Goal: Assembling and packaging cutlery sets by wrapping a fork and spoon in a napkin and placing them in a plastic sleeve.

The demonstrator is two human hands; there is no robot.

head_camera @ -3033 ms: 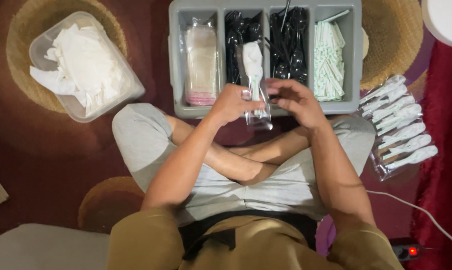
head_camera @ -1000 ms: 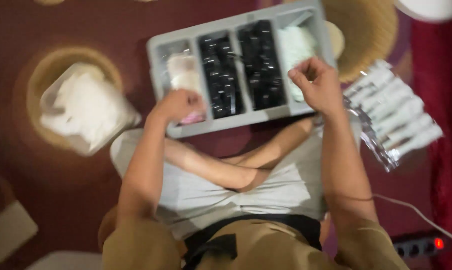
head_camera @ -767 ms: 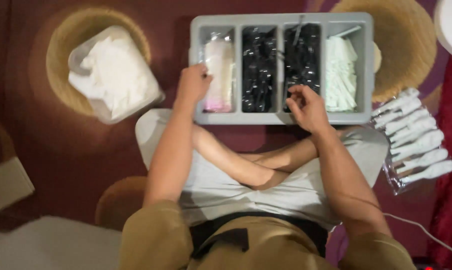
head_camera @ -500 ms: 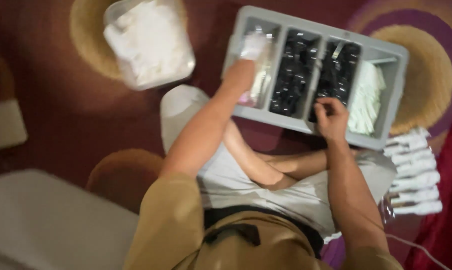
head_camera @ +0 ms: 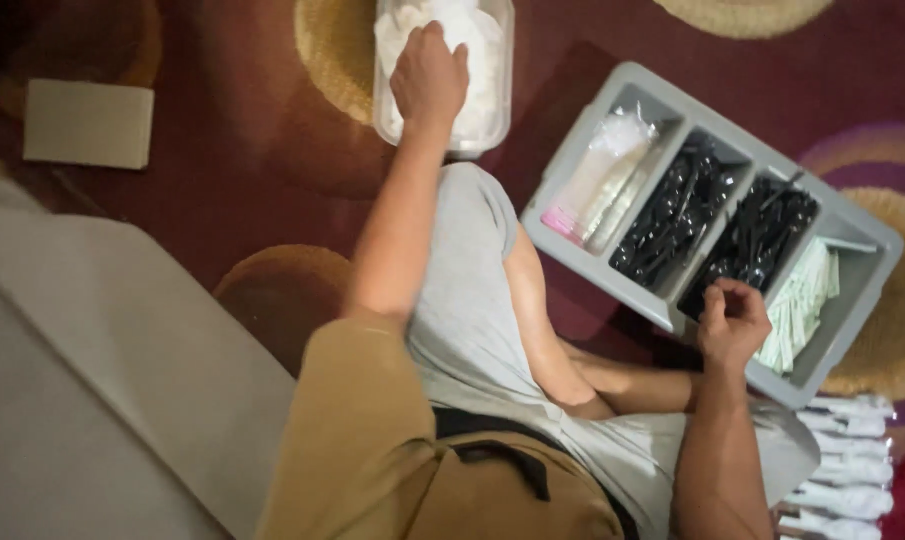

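My left hand [head_camera: 430, 75] reaches far forward into a clear plastic tub [head_camera: 384, 112] of white napkins [head_camera: 480, 55], its fingers curled down onto the pile. My right hand [head_camera: 732, 325] rests at the near end of a grey divided tray [head_camera: 640, 300], fingers closed around black plastic cutlery [head_camera: 757, 240] in the third compartment. Beside it, another compartment holds more black cutlery [head_camera: 672, 210]. Clear bags [head_camera: 602, 170] fill the left compartment and pale green packets [head_camera: 802, 305] the right one.
I sit cross-legged on a dark red carpet with tan circles. Several finished clear packs [head_camera: 842, 470] lie at my right knee. A flat beige card [head_camera: 87, 122] lies far left, and a pale cushion or sheet [head_camera: 102, 400] covers the lower left.
My left hand left the bag compartment of the tray and moved out to the napkin tub. My right hand stayed at the black cutlery. My head turned left.
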